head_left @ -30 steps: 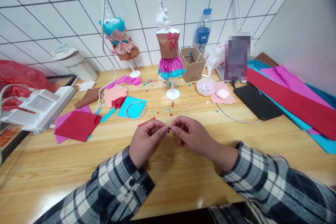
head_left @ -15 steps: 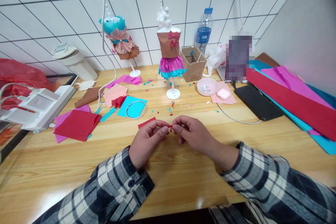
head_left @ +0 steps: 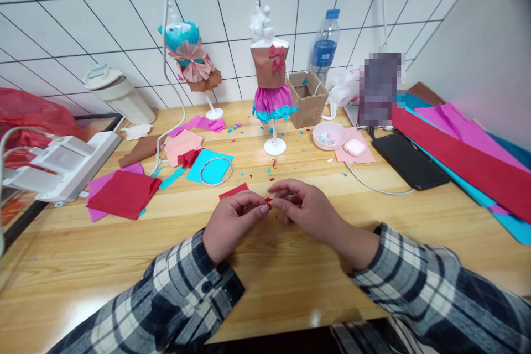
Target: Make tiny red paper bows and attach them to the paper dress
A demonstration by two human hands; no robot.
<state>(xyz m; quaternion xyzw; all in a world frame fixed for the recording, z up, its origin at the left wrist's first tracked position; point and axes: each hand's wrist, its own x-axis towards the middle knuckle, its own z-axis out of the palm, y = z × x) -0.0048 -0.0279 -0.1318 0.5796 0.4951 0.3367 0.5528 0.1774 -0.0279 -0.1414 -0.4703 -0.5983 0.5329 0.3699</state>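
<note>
Over the front of the table, a small scrunched piece of red paper (head_left: 269, 202) sits between the fingertips of both hands. My left hand (head_left: 233, 221) pinches it from the left with thumb and forefinger. From the right, my right hand (head_left: 309, 211) meets it with the thumb tip, its forefinger arched above; the fingers partly hide the piece. A flat red paper strip (head_left: 233, 191) lies just behind my left hand. Farther back stands a small dress form (head_left: 269, 69) in a brown top with red bows and a magenta skirt edged in blue.
A second dressed form (head_left: 194, 63), a cardboard box (head_left: 309, 102), a water bottle (head_left: 324, 50) and a pink bowl (head_left: 319, 136) stand toward the wall. Coloured papers (head_left: 122, 193) and a metal ring (head_left: 202, 172) lie left. A power strip (head_left: 83, 168) is far left, a black phone (head_left: 410, 161) right.
The red piece has turned between my fingertips and shows less than half a second ago. My right forefinger has lifted and straightened a little. My left hand keeps its pinch.
</note>
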